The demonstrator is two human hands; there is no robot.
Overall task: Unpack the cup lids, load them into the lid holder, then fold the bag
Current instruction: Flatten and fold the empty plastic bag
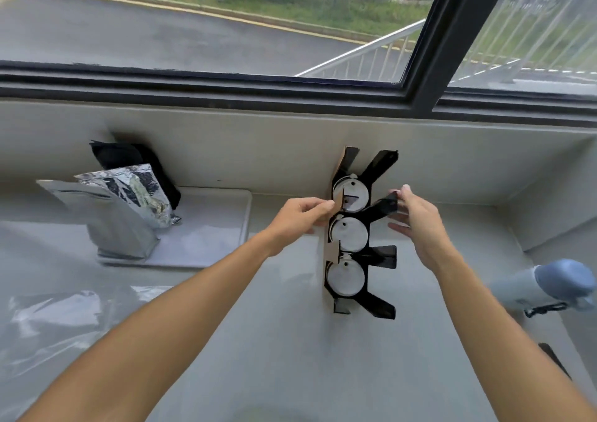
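A black lid holder (pixel 378 258) with splayed dividers stands on the pale counter right of centre. White cup lids (pixel 349 233) fill three slots, one behind another. My left hand (pixel 302 216) pinches a brown cardboard tab on the holder's left side at the far slot. My right hand (pixel 416 219) touches the tip of a black divider on the right side with thumb and fingertips. A clear plastic bag (pixel 48 321) lies crumpled flat on the counter at the near left.
A white tray (pixel 206 228) at the left carries silver foil pouches (pixel 119 218) and a black pouch (pixel 116 155). A blue-capped bottle (pixel 549 284) lies at the right edge. A dark window frame runs along the back wall above the counter.
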